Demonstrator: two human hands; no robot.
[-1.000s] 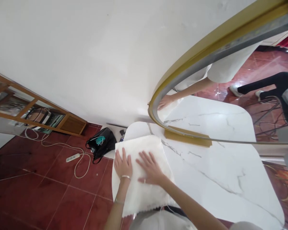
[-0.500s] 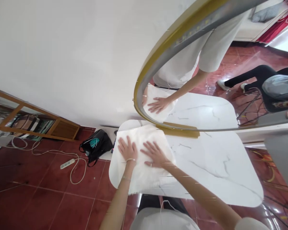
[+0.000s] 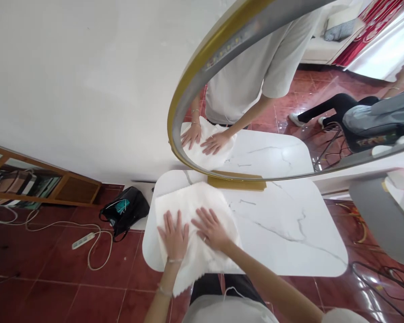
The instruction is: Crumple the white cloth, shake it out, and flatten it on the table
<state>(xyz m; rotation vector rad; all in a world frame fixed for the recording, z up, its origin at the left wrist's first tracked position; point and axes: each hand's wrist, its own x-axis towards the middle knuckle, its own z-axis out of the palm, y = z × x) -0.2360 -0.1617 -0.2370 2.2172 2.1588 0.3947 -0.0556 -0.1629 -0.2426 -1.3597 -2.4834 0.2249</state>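
Note:
A white cloth [image 3: 195,197] lies spread over the left part of a white marble-patterned table [image 3: 289,233]. Flat on its left half rests my left hand [image 3: 174,237], fingers outstretched. My right hand [image 3: 213,229] presses on the cloth a little to the right, its fingers spread and a ring on one of them. The cloth's near corner hangs over the front edge of the table. Both hands and the cloth show again in the round mirror [image 3: 218,116] with a gold frame, which stands on a gold base [image 3: 237,181] at the table's back.
Left of the table, a black bag [image 3: 129,208] sits near the wall, with a white power strip [image 3: 83,240] and cable on the red tiled floor [image 3: 70,264]. A wooden shelf [image 3: 76,188] stands farther left. A grey chair [image 3: 380,215] is at right. The mirror reflects a seated person [image 3: 360,112].
Both hands have slid toward me along with the cloth, whose near corner now hangs farther past the front edge. The camera view has shifted somewhat.

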